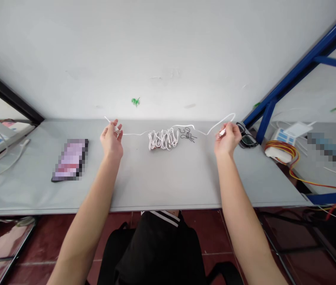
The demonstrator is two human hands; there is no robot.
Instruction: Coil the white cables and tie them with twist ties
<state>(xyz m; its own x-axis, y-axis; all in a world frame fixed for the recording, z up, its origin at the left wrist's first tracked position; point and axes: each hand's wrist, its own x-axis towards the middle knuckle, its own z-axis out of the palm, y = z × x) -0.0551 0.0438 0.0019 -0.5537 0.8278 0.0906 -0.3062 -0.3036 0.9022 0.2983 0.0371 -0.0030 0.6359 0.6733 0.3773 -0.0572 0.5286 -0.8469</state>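
Observation:
A thin white cable [135, 134] stretches across the grey table between my two hands, raised at both ends. My left hand [112, 138] is closed on one end, its fingers curled round a white connector [116, 129]. In my right hand [228, 138] is the other end, with a white plug [222, 132] showing at the fingertips and a loop of cable arching above. Between the hands lies a bundle of coiled white cables [163, 139]. Just right of the bundle are several black twist ties [188, 135] in a loose heap.
A phone [69, 160] lies at the left, its picture pixelated. Black-framed glasses [247, 136] rest beyond my right hand. Further right are a blue metal frame [274, 93] and a coil of red and yellow wires [283, 148]. The table's front edge [168, 207] runs before me.

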